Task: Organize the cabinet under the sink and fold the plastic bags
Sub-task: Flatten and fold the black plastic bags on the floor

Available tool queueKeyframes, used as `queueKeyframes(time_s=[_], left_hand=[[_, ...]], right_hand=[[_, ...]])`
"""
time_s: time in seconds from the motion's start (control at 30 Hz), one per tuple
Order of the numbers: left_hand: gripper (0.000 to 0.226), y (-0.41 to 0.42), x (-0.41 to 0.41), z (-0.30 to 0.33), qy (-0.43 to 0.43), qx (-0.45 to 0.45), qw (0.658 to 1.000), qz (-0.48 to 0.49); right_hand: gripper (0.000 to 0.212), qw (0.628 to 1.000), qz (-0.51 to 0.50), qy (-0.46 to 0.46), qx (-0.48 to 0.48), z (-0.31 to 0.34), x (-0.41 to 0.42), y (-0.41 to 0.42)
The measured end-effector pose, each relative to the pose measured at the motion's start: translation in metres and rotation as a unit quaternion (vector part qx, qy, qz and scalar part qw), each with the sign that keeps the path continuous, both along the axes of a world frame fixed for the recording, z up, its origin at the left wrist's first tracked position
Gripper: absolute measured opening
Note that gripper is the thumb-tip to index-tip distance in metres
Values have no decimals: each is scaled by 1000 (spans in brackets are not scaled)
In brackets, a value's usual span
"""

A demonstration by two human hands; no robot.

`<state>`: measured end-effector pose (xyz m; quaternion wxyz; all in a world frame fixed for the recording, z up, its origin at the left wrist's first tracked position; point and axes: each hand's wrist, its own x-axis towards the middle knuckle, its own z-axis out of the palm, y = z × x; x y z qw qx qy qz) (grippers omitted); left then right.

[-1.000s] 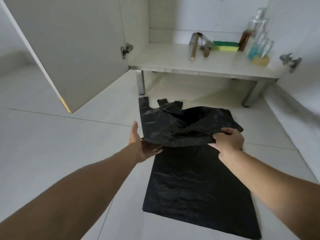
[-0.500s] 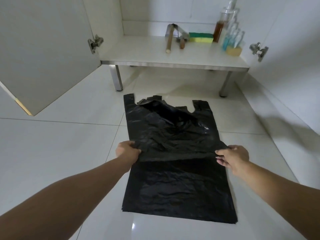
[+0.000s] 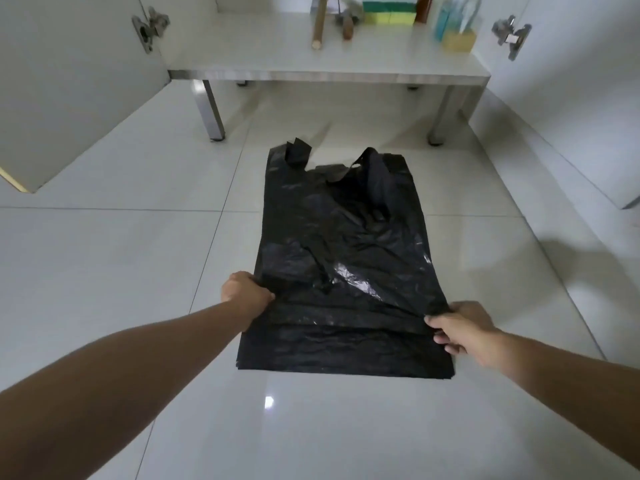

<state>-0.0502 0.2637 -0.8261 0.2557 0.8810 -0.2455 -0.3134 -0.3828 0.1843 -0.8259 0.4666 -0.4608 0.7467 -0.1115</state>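
- The left door [image 3: 69,98] stands swung wide, so the cabinet front is free to reach.
- The left hand [image 3: 244,292] pinches the left edge of the top bag [image 3: 346,244], fingers curled into the plastic, likely to draw it flat over the stack [image 3: 339,355] on the floor [image 3: 104,271].
- The bags lie mid-floor before the shelf [image 3: 329,76], handles toward it; bare tile lies on every side.
- The right hand [image 3: 464,329] pinches the bag's right edge, matching the pull.
- On the shelf's back edge stand a sponge [image 3: 389,12] and bottles [image 3: 453,19].

Bare floor [image 3: 104,271] either side of bags [image 3: 346,258]; cabinet legs [image 3: 211,112] beyond.
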Motion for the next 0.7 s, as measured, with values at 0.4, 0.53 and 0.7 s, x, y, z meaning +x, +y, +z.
queueKeyframes(time_s=[0.4, 0.53, 0.7], left_hand=[[50, 42, 2, 1, -17, 59, 998, -34], [56, 45, -3, 1, -44, 62, 996, -54], [59, 47, -4, 0, -60, 71, 993, -74]], right_hand=[[37, 977, 162, 86, 108, 4, -12, 16], [32, 972, 180, 92, 120, 2, -14, 24], [15, 969, 179, 109, 134, 3, -14, 25]])
